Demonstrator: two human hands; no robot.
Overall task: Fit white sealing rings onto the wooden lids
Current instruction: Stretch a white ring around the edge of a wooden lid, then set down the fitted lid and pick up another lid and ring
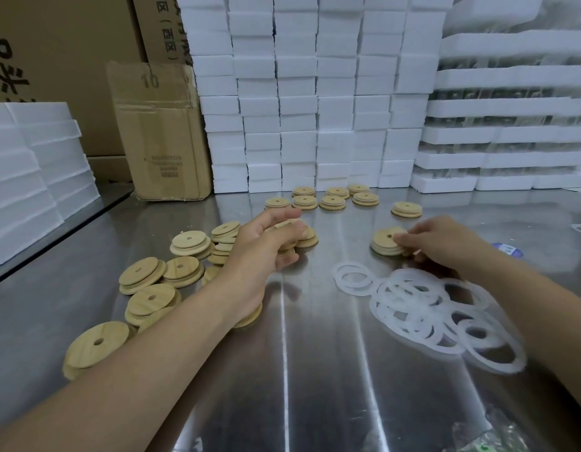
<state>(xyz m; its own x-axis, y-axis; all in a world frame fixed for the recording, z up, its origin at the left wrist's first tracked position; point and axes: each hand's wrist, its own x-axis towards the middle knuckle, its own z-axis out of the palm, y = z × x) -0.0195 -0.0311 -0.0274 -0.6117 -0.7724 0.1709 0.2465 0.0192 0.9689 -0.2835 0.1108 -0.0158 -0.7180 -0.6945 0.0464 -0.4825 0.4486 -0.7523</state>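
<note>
treat wooden lids (142, 275) as light, stiff discs with stepped rim and centre hole; take by the edge. expect white sealing rings (422, 308) to be soft, floppy and prone to tangling in the heap; pinch one and stretch over the narrower step. note left grip (266, 243) curled round wooden lids mid-desk (315, 370), right grip (436, 239) pinching a separate lid (382, 238) just beyond the rings. read "10" on cardboard box (150, 81), "西区" on carton (168, 34); skip blue label (507, 249), too blurred
</note>
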